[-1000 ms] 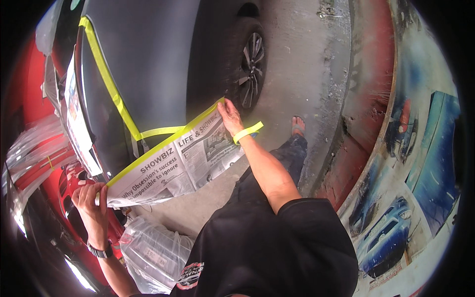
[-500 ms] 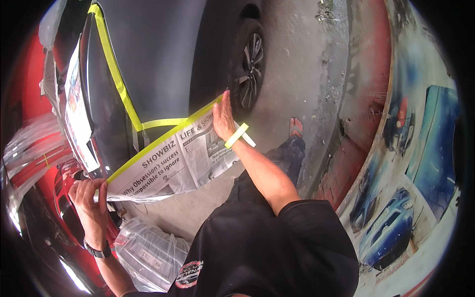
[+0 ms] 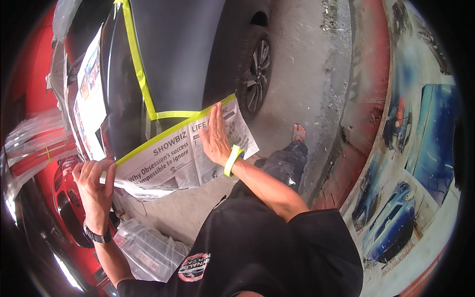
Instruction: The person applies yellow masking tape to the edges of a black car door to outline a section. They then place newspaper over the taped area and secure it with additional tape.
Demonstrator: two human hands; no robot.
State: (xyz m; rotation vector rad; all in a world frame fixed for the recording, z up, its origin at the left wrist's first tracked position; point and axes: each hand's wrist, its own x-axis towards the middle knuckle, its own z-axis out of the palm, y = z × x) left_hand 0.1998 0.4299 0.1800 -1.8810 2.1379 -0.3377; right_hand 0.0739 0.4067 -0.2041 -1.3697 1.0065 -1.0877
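Observation:
A sheet of newspaper (image 3: 163,166) with yellow masking tape (image 3: 163,132) along its upper edge stretches in front of a dark grey car body panel (image 3: 170,59). My left hand (image 3: 95,185) pinches the paper's left end between thumb and fingers. With fingers stretched out, my right hand (image 3: 216,136) lies flat against the paper right of its middle, fingertips at the tape. The paper's right end spreads past that hand. A yellow tape roll (image 3: 232,161) hangs round my right wrist. More yellow tape (image 3: 137,59) runs down the panel and turns right along its lower edge.
The car's wheel (image 3: 257,74) stands beyond the paper. Plastic-wrapped goods (image 3: 151,252) lie at lower left, near red car parts (image 3: 69,205). At far left is red bodywork partly under clear plastic (image 3: 34,131). A wall with car pictures (image 3: 391,222) runs along the right.
My right hand has shifted left along the paper from its right end and now lies flat on it. That end has swung free. My left hand keeps its pinch.

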